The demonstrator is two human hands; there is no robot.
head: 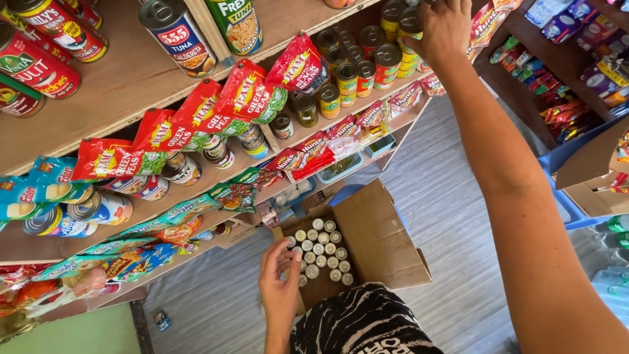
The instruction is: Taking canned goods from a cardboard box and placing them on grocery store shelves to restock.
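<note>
Scene: a shop aisle is seen from above; wooden shelves point(131, 78) are packed with tins and hung with snack packets, and a grey plank floor point(452, 216) runs between them.

Right hand: the right hand point(440, 29) is raised to the upper shelf; its fingers are curled over the top of a small can point(410, 23) at the edge of a stacked group, so the can appears to be gripped from above; whether it has been let go cannot be told.

Stacked cans: the small cans point(367, 62) are set two high with lids upward, tight against one another, so that the shelf depth is filled and the labels are left facing out.

Left hand: the left hand point(278, 285) is lowered into the open cardboard box point(380, 236); its fingers are bent narrow around one tin point(290, 257) at the near-left corner of the load.

Box: the box is stood on the floor just beside the person's knee, flaps folded back, so the tins point(325, 252) inside, packed upright in rows, are left within reach.

Packets: red packets of green peas point(246, 95) are hung along the shelf edges in overlapping strips, so the tins behind are partly hidden.

Large tins: bigger tins point(177, 29) are laid on the top board, close to the camera.

Clothing: a black patterned garment point(363, 321) is seen at the bottom edge.
</note>
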